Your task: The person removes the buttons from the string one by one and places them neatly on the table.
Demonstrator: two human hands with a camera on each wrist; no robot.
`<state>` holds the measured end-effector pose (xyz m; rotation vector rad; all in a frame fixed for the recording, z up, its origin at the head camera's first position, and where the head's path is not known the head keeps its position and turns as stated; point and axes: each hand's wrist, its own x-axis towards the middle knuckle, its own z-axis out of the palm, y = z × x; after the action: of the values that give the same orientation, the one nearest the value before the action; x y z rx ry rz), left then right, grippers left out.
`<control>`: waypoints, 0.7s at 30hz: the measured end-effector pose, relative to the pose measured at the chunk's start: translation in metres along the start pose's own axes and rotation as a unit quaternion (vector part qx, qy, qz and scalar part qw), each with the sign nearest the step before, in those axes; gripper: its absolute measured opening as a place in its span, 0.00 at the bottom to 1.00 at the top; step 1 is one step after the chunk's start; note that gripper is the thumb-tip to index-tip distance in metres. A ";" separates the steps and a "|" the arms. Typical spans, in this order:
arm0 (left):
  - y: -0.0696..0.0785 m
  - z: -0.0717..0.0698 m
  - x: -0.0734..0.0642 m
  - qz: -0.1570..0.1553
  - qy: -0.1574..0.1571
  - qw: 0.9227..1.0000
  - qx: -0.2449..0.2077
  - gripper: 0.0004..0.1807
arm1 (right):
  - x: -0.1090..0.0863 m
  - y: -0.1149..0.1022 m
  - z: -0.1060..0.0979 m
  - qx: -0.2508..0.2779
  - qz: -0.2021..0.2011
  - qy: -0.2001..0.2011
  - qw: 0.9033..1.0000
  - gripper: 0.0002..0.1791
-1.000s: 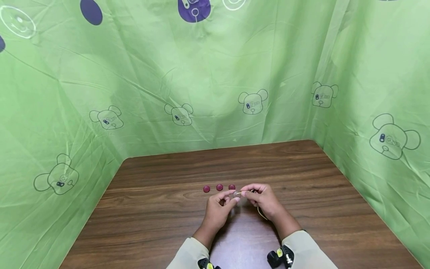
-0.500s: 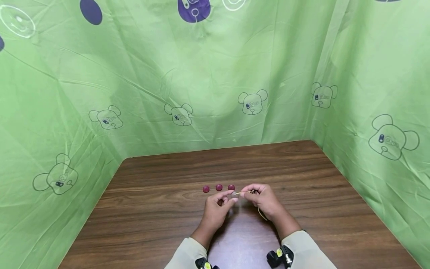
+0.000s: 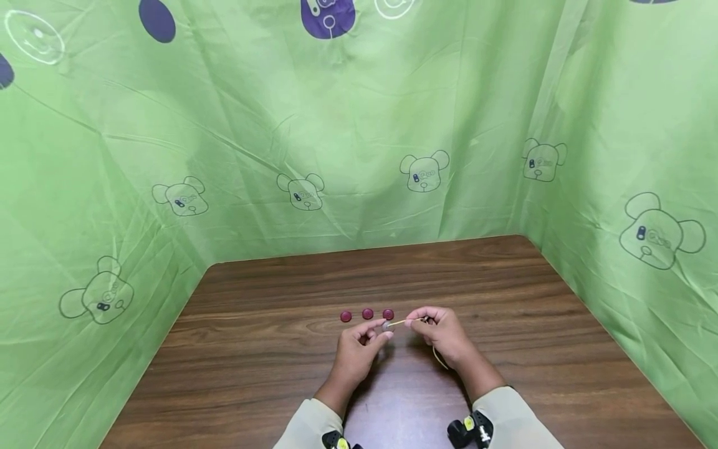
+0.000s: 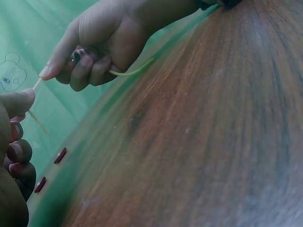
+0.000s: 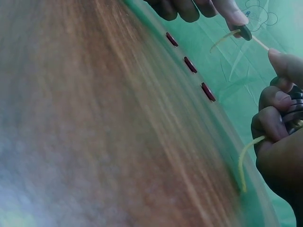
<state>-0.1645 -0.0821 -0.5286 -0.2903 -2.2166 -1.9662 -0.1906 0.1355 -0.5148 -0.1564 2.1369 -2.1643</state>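
Here's the left hand pinching a small disc above the counter, yellow string threaded through! The right hand grips that string, three red buttons lying just beyond

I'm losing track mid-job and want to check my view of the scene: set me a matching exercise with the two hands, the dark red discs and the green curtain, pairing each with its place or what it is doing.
1. Left hand
2. Right hand
3. Dark red discs
4. Green curtain

A. In a row on the table
B. Pinches the yellow cord
C. Hangs behind the table, printed with animal faces
D. Holds the small grey disc

Pairs: 1-D, 2-B, 3-A, 4-C
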 end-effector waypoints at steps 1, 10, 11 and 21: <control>0.000 0.000 0.000 -0.001 -0.001 1.000 0.001 0.14 | 0.000 0.000 0.000 0.001 0.001 0.002 1.000 0.12; -0.003 -0.006 -0.001 -0.012 -0.001 1.000 -0.005 0.13 | 0.000 0.001 -0.001 0.001 0.000 0.009 1.000 0.12; -0.004 -0.008 -0.002 -0.011 0.002 1.000 -0.003 0.13 | 0.000 0.001 0.000 0.000 0.001 0.011 1.000 0.12; -0.003 -0.015 -0.001 -0.003 0.014 1.000 0.005 0.13 | 0.000 -0.001 0.000 0.003 0.006 0.022 1.000 0.08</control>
<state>-0.1641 -0.0975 -0.5298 -0.2528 -2.2115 -1.9508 -0.1905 0.1353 -0.5140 -0.0966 2.1496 -2.1865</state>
